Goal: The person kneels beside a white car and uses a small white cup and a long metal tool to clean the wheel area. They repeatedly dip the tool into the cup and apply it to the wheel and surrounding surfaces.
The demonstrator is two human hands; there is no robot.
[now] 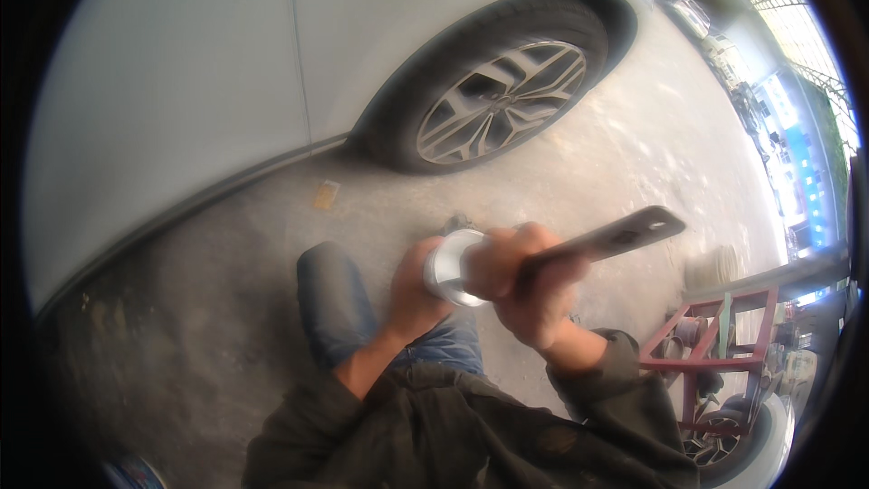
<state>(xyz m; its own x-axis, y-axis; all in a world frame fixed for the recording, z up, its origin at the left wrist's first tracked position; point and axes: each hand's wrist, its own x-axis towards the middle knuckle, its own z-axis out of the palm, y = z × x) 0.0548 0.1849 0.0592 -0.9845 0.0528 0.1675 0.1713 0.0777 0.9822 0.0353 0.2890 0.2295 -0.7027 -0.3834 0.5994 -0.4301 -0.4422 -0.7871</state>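
My left hand [415, 288] wraps round the side of a round can [444, 270] with a silvery rim and pale contents or lid, held in front of my lap. My right hand [536, 294] is closed round a flat, dark tool [625, 234] with a hole at its end. That end sticks out to the upper right; the fingers hide its other part. Some right-hand fingers overlap the can's right edge, and motion blurs them. Whether they touch the can, I cannot tell.
A pale car body [181, 63] fills the upper left, with its wheel [502, 101] just beyond my hands. A small yellowish piece [326, 195] lies on the concrete floor [226, 254]. At the right stands a red metal frame [706, 364], with another car wheel [715, 439] below it.
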